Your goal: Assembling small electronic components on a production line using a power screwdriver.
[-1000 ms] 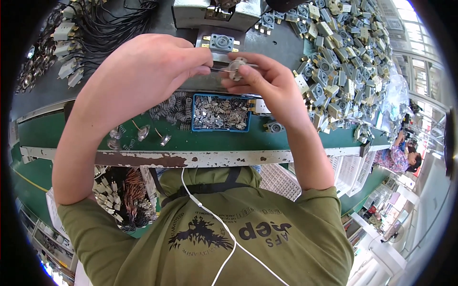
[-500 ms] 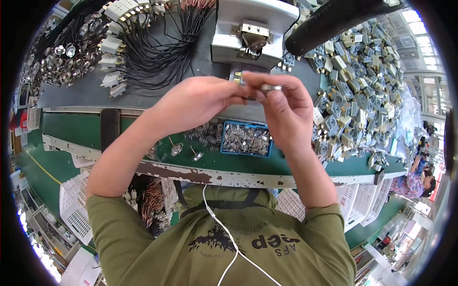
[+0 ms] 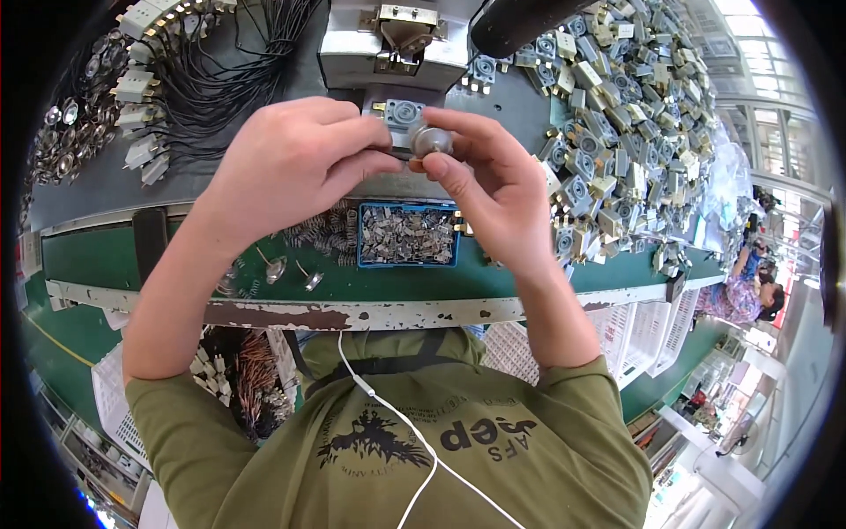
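Observation:
My right hand (image 3: 502, 176) is closed, with thumb and fingers pinching a shiny round metal cap (image 3: 432, 140). A small copper-coloured bit shows under the cap near the thumb tip. Just left of it, my left hand (image 3: 300, 159) has its fingers curled and pressed together; whatever they hold is hidden. Beyond the fingertips a grey square block with a round ring and brass tabs (image 3: 404, 112) lies in front of a metal press fixture (image 3: 397, 53). Below both hands stands a blue tray (image 3: 359, 236) of small metal clips.
A large heap of grey and cream blocks (image 3: 608, 132) covers the right of the bench. Black wires with white connectors (image 3: 238, 79) and metal caps (image 3: 75, 132) lie at left. A thick black arm (image 3: 520, 26) overhangs the fixture. Springs (image 3: 322, 231) lie beside the tray.
The view has shifted, so the bench appears farther left and higher. The metal cap has turned from edge-on to show its rounded face. The grey block beyond my fingers is more exposed.

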Demonstrator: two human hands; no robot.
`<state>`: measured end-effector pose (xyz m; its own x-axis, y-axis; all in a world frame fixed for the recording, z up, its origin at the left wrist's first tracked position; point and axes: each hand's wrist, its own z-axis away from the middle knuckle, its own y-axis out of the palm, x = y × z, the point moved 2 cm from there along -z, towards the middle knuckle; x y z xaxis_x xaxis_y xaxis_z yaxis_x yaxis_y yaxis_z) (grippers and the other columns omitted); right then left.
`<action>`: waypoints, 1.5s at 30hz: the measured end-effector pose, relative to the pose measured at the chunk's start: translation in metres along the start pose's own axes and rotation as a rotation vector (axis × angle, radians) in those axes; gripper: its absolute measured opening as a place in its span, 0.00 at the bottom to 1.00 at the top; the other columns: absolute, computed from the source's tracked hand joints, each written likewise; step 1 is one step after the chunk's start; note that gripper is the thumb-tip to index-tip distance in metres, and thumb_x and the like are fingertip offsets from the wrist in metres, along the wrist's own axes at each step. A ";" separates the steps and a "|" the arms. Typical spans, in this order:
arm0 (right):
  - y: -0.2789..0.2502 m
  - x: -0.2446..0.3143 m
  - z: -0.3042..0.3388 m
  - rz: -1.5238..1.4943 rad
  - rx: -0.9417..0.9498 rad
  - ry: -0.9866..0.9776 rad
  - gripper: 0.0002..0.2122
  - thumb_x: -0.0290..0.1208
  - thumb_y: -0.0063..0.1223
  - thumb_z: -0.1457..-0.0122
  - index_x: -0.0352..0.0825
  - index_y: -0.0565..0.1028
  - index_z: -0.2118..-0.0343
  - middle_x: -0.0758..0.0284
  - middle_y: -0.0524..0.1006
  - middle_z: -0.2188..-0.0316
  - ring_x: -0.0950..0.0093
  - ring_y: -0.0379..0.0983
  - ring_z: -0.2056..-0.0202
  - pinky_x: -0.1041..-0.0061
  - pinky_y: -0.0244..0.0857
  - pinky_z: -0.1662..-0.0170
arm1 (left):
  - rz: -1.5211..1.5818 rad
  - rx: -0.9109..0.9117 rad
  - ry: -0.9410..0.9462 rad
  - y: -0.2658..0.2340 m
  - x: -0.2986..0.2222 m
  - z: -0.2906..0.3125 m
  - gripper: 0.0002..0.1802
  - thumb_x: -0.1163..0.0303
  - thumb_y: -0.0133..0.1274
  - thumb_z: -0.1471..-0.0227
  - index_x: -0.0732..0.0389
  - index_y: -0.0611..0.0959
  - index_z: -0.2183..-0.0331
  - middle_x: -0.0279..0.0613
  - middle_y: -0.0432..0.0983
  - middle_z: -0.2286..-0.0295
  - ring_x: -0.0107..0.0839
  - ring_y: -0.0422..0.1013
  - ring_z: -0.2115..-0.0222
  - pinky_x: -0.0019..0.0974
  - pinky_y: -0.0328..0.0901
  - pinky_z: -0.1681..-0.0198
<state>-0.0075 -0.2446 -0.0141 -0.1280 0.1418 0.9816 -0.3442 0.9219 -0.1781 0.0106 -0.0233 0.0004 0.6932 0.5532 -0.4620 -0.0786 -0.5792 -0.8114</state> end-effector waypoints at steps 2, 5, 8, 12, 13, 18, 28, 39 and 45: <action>-0.005 0.012 -0.012 0.183 0.242 0.048 0.15 0.22 0.59 0.36 0.31 0.78 0.46 0.68 0.81 0.61 0.80 0.77 0.61 0.78 0.71 0.55 | -0.039 0.012 -0.021 -0.001 0.000 0.001 0.13 0.68 0.66 0.52 0.60 0.77 0.70 0.40 0.72 0.75 0.43 0.72 0.72 0.43 0.66 0.69; -0.012 0.016 -0.022 0.299 0.426 0.110 0.15 0.24 0.60 0.37 0.33 0.79 0.47 0.70 0.80 0.63 0.81 0.74 0.64 0.79 0.70 0.58 | -0.081 0.069 0.044 0.004 -0.001 0.005 0.16 0.65 0.67 0.53 0.60 0.74 0.71 0.40 0.72 0.75 0.43 0.72 0.71 0.43 0.66 0.68; -0.012 0.012 -0.016 0.199 0.358 0.122 0.16 0.23 0.60 0.36 0.34 0.79 0.45 0.71 0.80 0.63 0.83 0.73 0.64 0.80 0.69 0.58 | -0.098 0.033 0.030 0.000 0.000 0.005 0.17 0.64 0.68 0.54 0.59 0.74 0.72 0.40 0.72 0.75 0.43 0.72 0.71 0.43 0.66 0.67; -0.001 0.001 -0.004 -0.093 0.110 0.144 0.18 0.22 0.60 0.36 0.32 0.76 0.43 0.69 0.82 0.57 0.83 0.77 0.59 0.79 0.72 0.54 | -0.153 0.021 0.057 -0.001 -0.005 0.001 0.17 0.62 0.65 0.49 0.59 0.74 0.69 0.39 0.73 0.76 0.40 0.74 0.72 0.43 0.68 0.69; 0.002 -0.002 0.000 -0.093 0.105 0.143 0.18 0.22 0.60 0.36 0.32 0.76 0.43 0.69 0.82 0.57 0.83 0.77 0.59 0.79 0.72 0.54 | -0.139 0.006 0.045 0.000 -0.006 0.000 0.17 0.63 0.67 0.52 0.59 0.74 0.71 0.39 0.72 0.76 0.41 0.72 0.72 0.43 0.67 0.69; -0.004 0.005 -0.005 0.141 0.226 0.078 0.16 0.21 0.57 0.36 0.31 0.77 0.44 0.65 0.83 0.58 0.79 0.80 0.58 0.76 0.74 0.53 | -0.148 0.122 0.095 -0.001 -0.005 0.002 0.17 0.60 0.65 0.49 0.59 0.75 0.69 0.38 0.74 0.76 0.40 0.74 0.72 0.43 0.68 0.69; -0.043 0.012 0.001 0.158 -0.194 -0.048 0.17 0.23 0.52 0.31 0.31 0.74 0.41 0.60 0.83 0.57 0.79 0.78 0.63 0.79 0.73 0.59 | 0.044 0.186 -0.092 -0.018 0.000 -0.018 0.19 0.62 0.62 0.45 0.49 0.80 0.52 0.40 0.75 0.79 0.41 0.73 0.76 0.44 0.68 0.70; -0.058 0.088 -0.058 0.034 -0.674 -0.838 0.37 0.36 0.68 0.41 0.30 0.60 0.33 0.56 0.81 0.62 0.74 0.78 0.65 0.76 0.74 0.59 | -0.052 0.399 -0.272 0.018 0.041 -0.036 0.17 0.59 0.57 0.39 0.48 0.80 0.49 0.44 0.82 0.74 0.47 0.79 0.69 0.47 0.71 0.66; -0.039 0.110 -0.099 0.058 -0.263 -0.327 0.27 0.23 0.64 0.40 0.28 0.62 0.42 0.57 0.80 0.63 0.74 0.78 0.72 0.74 0.75 0.68 | -0.086 0.281 -0.173 0.022 0.045 -0.028 0.17 0.58 0.55 0.39 0.48 0.80 0.49 0.45 0.82 0.72 0.47 0.79 0.68 0.46 0.71 0.67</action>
<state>0.0836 -0.2293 0.1071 -0.4433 0.1132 0.8892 -0.0840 0.9824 -0.1669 0.0603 -0.0277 -0.0279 0.5761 0.6998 -0.4223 -0.2363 -0.3520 -0.9057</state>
